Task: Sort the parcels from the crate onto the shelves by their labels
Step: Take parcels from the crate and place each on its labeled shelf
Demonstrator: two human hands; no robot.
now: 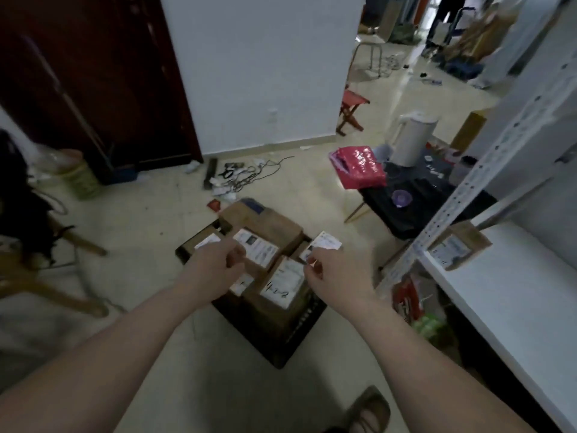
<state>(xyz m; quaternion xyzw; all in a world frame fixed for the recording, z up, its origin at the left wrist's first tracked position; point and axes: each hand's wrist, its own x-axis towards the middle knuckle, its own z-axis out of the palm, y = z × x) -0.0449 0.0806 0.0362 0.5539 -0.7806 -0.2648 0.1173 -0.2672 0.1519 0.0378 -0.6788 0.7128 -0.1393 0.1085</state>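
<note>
Above the crate (pixel 299 335), right hand (pixel 338 284) pinching label slip (pixel 326 243), long axis sideways

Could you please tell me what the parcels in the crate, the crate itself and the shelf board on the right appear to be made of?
Parcels: brown matte cardboard, by their folded edges and white paper labels. Crate: probably dark plastic; its wall shows ribbed slots. Shelf board: smooth white, likely painted metal or laminate, beside a pale perforated metal upright.

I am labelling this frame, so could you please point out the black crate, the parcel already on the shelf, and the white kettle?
Black crate (pixel 299 332): head view, near right wall.
Parcel on the shelf (pixel 457 246): head view, its top face.
White kettle (pixel 412 142): head view, middle of its body.
</note>
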